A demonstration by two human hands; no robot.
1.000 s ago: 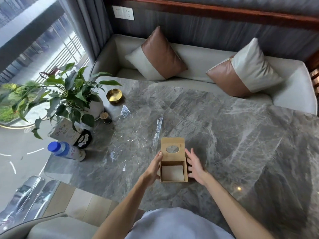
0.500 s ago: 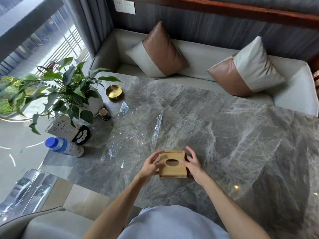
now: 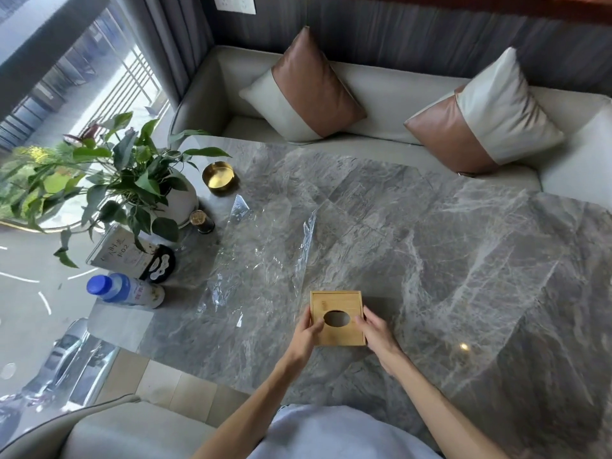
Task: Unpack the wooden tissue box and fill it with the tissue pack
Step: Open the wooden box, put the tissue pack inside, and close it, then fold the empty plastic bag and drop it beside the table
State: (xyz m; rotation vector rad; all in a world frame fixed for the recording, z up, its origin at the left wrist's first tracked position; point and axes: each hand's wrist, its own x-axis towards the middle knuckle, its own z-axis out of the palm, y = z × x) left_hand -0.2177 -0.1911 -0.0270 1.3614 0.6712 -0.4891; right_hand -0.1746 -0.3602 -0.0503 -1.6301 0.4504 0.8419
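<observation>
A square wooden tissue box (image 3: pixel 337 303) stands on the grey marble table (image 3: pixel 430 260) near its front edge, its sliding lid closed and an oval slot in the top. My left hand (image 3: pixel 306 332) grips the box's left side, the thumb resting on the lid beside the slot. My right hand (image 3: pixel 377 332) holds the right side. The clear plastic wrapping (image 3: pixel 265 253) lies flat on the table to the left of the box. No tissue pack is visible; the slot looks dark.
At the table's left end stand a potted plant (image 3: pixel 132 183), a gold dish (image 3: pixel 218 177), a small dark jar (image 3: pixel 202 221), a card sign (image 3: pixel 121 251) and a lying blue-capped bottle (image 3: pixel 127 290). A sofa with two cushions (image 3: pixel 364 104) runs behind the table.
The lid was slid back with the box interior showing one second ago; it has been slid shut over the box. Both hands stayed at the box's sides.
</observation>
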